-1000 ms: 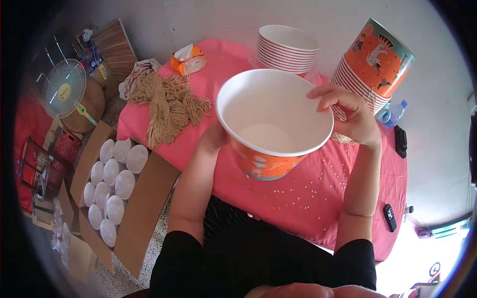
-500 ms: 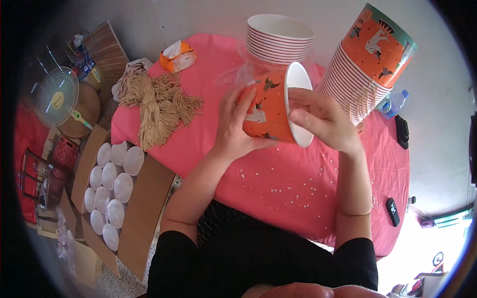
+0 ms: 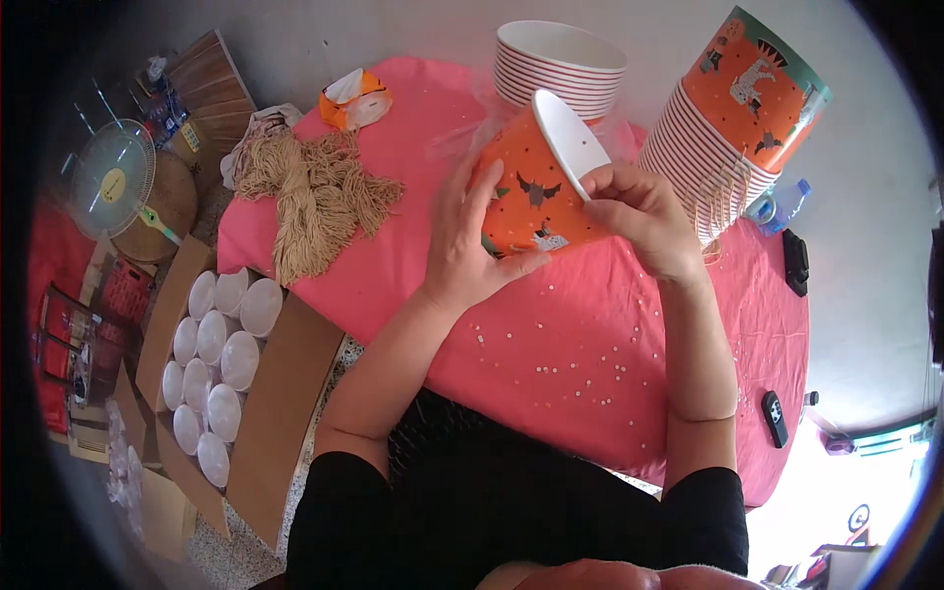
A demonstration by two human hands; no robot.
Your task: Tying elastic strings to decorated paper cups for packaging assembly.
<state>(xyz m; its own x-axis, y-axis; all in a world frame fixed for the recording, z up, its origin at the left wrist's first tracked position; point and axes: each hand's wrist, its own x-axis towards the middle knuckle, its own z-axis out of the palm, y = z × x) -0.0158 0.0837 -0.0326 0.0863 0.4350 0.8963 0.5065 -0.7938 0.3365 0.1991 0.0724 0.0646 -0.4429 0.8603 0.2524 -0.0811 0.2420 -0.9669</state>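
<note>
Tub [image 3: 536, 197] (orange w/ dark bat print, white inside) is held up over the pink cloth [image 3: 511, 369], btwn the two hands, tilted w/ mouth to upper R and base to lower L. L hand [image 3: 464, 236]: fingers spread, part-curved round the base end; fingers lie along the tub's L side, thumb runs along its lower side, so the base end sits btwn thumb and fingers. Fingertip contact on far side hidden. R hand [image 3: 644, 218]: fingers bent, nearly closed on the rim; thumb on outer wall just below the rim, index side over the mouth edge, so the rim sits btwn them (inner fingertip contact can't be told). Behind tub: white stack [image 3: 560, 74], upright, nested. R of R hand: tall stack [image 3: 752, 108], orange, leaning, tan strands [image 3: 723, 202] on its lower front; bottle [image 3: 787, 205] just beside. L of L hand, well apart: tan twine [image 3: 320, 202] in a heap, tissue pack [image 3: 356, 101] behind it. Small pale dots [image 3: 602, 374] scattered on cloth, nearer the person. Remote [image 3: 775, 420] nr R edge. Floor, L: carton [image 3: 288, 393] w/ clear cups [image 3: 224, 413] in rows.
</note>
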